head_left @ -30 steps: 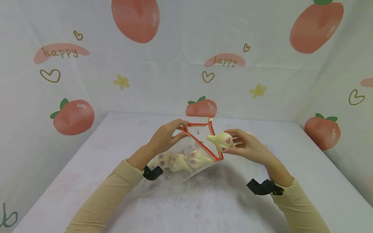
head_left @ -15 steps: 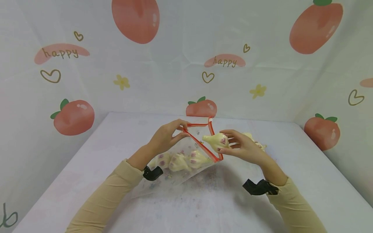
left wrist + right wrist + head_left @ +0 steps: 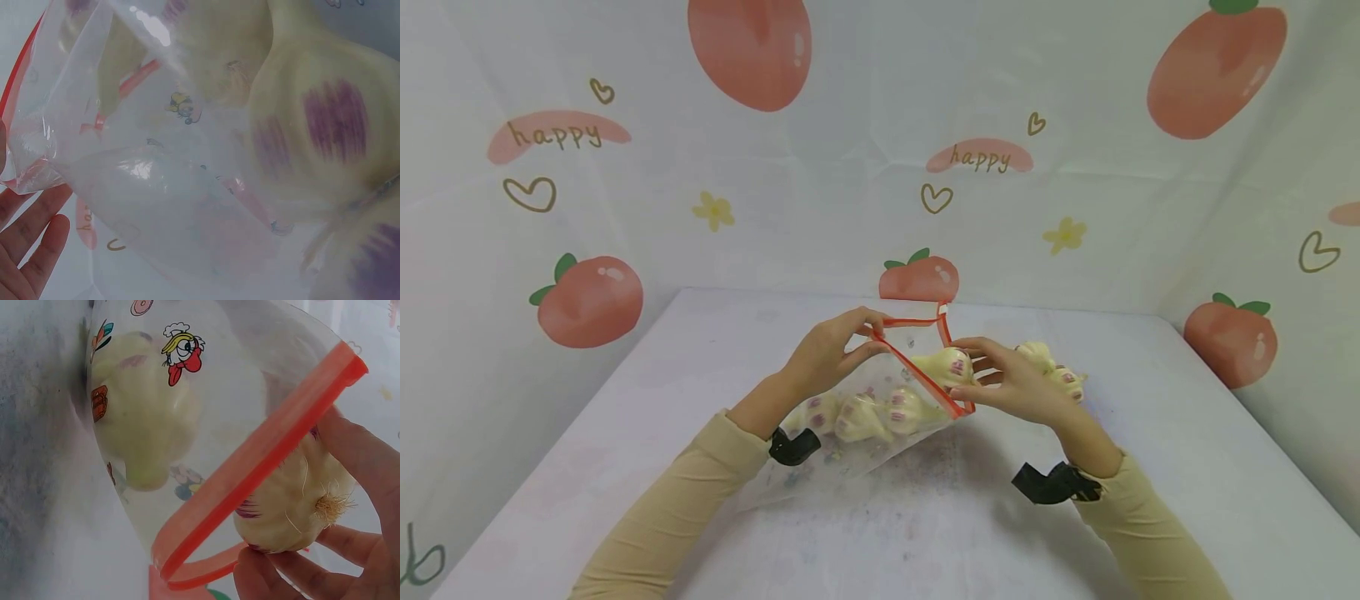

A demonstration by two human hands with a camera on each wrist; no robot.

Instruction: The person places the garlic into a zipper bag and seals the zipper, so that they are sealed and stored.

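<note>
A clear plastic zip bag (image 3: 850, 457) with a red-edged mouth lies across the middle of the table, several garlic bulbs (image 3: 857, 417) inside it. My left hand (image 3: 831, 350) pinches the upper rim of the mouth and keeps it spread. At the opening, my right hand (image 3: 1018, 383) grips a garlic bulb (image 3: 951, 365) by its root end, neck pointing into the bag. In the right wrist view the red rim (image 3: 250, 472) crosses in front of that held bulb (image 3: 294, 500), whose root tuft faces outward. Bulbs show large through the plastic (image 3: 187, 206) in the left wrist view.
More garlic bulbs (image 3: 1051, 367) lie on the table just behind the right hand. The white table (image 3: 880, 542) meets a white printed backdrop (image 3: 820, 208) at the back and sides. Black straps (image 3: 1060, 483) circle both wrists.
My right hand has moved left, carrying the garlic bulb from outside the bag's mouth into it. The loose bulbs behind that hand have come into fuller view. The left hand stays put.
</note>
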